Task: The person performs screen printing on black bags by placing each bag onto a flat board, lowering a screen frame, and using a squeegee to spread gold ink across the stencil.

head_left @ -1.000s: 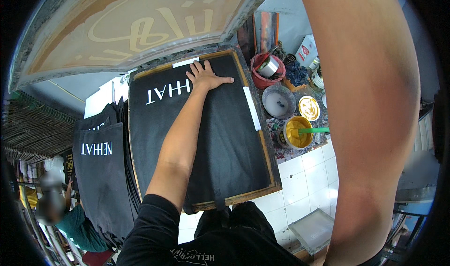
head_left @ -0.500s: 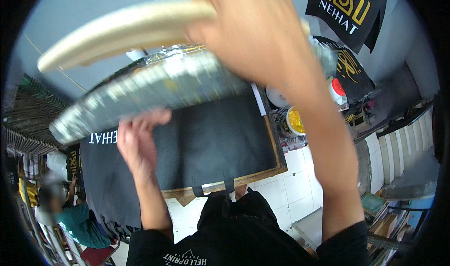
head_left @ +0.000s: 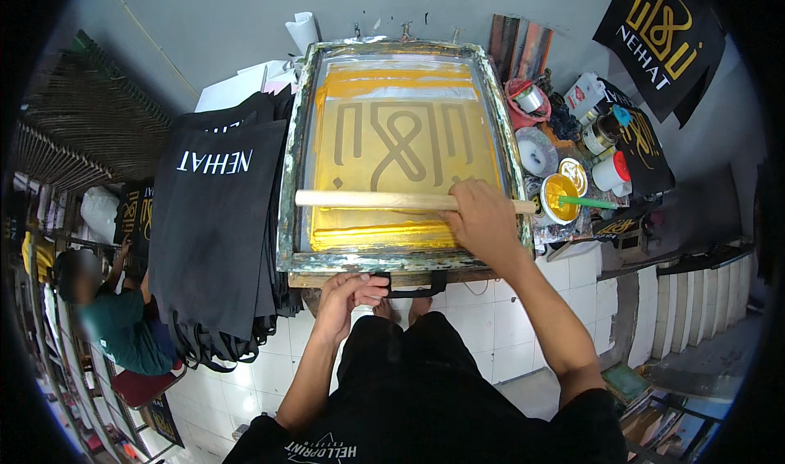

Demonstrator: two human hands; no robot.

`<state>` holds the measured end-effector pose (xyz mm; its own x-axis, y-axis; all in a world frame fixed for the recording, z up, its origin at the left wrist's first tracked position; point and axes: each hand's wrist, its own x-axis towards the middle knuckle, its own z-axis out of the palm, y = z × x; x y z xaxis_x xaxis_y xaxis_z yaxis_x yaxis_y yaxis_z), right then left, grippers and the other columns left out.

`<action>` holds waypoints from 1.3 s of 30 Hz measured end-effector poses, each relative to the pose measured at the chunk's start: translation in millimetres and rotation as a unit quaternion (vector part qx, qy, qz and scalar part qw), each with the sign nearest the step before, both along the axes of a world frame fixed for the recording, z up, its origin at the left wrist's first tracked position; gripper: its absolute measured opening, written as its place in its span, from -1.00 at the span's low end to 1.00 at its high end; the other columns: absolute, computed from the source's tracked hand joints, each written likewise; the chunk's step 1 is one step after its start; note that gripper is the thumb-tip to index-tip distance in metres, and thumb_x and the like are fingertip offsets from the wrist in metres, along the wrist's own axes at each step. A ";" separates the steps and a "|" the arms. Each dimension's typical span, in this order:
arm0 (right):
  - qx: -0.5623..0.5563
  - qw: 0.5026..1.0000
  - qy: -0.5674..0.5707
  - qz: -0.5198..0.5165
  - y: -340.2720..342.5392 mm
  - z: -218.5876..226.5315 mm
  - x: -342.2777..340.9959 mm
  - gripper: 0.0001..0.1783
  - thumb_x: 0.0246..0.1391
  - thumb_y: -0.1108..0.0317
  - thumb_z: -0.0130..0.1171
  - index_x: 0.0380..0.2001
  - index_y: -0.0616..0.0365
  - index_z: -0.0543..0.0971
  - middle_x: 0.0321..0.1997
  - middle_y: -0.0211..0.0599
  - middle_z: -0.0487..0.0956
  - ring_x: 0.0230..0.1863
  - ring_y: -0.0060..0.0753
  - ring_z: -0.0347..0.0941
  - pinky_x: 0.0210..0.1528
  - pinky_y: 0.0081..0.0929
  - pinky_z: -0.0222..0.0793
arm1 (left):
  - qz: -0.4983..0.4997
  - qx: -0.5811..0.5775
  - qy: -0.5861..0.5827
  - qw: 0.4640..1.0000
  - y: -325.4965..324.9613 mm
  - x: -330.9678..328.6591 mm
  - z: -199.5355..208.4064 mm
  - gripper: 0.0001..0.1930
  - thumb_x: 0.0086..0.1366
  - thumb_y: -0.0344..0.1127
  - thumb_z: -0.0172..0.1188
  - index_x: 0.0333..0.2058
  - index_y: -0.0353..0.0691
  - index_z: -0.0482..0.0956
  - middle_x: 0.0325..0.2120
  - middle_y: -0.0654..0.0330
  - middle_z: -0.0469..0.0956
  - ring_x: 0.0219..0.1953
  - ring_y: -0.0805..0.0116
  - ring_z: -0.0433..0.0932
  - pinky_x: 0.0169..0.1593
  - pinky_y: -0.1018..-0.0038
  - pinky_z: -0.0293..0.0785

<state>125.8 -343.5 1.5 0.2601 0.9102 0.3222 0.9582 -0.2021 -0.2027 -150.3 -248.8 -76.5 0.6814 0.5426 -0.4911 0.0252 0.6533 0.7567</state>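
Observation:
A screen-printing frame with a paint-flecked rim lies flat in front of me, its mesh coated in yellow ink around a looping design. Across the lower mesh runs a squeegee with a long wooden handle. My right hand is wrapped over the handle's right part; its blade is hidden from above. At the frame's front edge is my left hand, palm partly upward, fingers loosely bent and apart. Its fingertips are beside the black strap that hangs out below the frame.
Black printed bags are stacked on the left. To the right stand an ink tub with a green stick, a red-lidded jar and a pink bucket. A person sits at far left.
The raised screen frame has come down flat, covering the black bag beneath. My right hand has lowered the squeegee onto the mesh; my left hand has moved to the front edge.

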 end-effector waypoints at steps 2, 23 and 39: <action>0.009 1.000 0.014 0.026 -4.4 8.0 5.5 -0.71 -0.01 0.27 0.33 -0.28 0.16 0.51 -0.23 -0.14 0.60 -0.17 -0.07 0.55 -0.14 -0.11 0.43 | -0.016 -0.007 0.025 1.000 4.5 -2.2 0.3 -0.68 0.37 -0.32 0.15 -0.09 -0.54 0.55 -0.15 -0.20 0.70 -0.23 0.19 0.75 -0.15 0.42 0.67; -0.052 0.998 -0.024 0.007 196.7 -9.2 150.4 -0.56 0.06 0.15 0.39 -0.12 0.21 0.53 -0.16 -0.02 0.65 -0.05 0.09 0.58 -0.01 0.02 0.44 | 0.040 -0.170 0.009 0.984 6.0 4.7 7.4 -0.53 0.31 -0.43 -0.08 0.10 -0.69 0.37 0.00 -0.36 0.60 0.05 -0.14 0.67 0.15 0.14 0.63; -0.128 0.983 -0.080 -0.101 236.7 -16.2 193.2 -0.12 -0.20 -0.61 0.28 -0.27 0.07 0.76 -0.34 -0.07 0.74 -0.26 -0.01 0.70 -0.20 -0.08 0.59 | 0.021 0.836 0.165 0.523 267.3 187.7 79.5 -0.50 0.22 -0.28 0.35 0.13 -0.22 0.51 0.16 -0.06 0.51 0.25 -0.11 0.42 0.29 0.11 0.33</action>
<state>319.1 -106.7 -14.7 0.4088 0.9016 0.1413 0.9087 -0.4165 0.0288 37.4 18.5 3.0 0.6792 0.4133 0.6065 0.3475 -0.9090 0.2303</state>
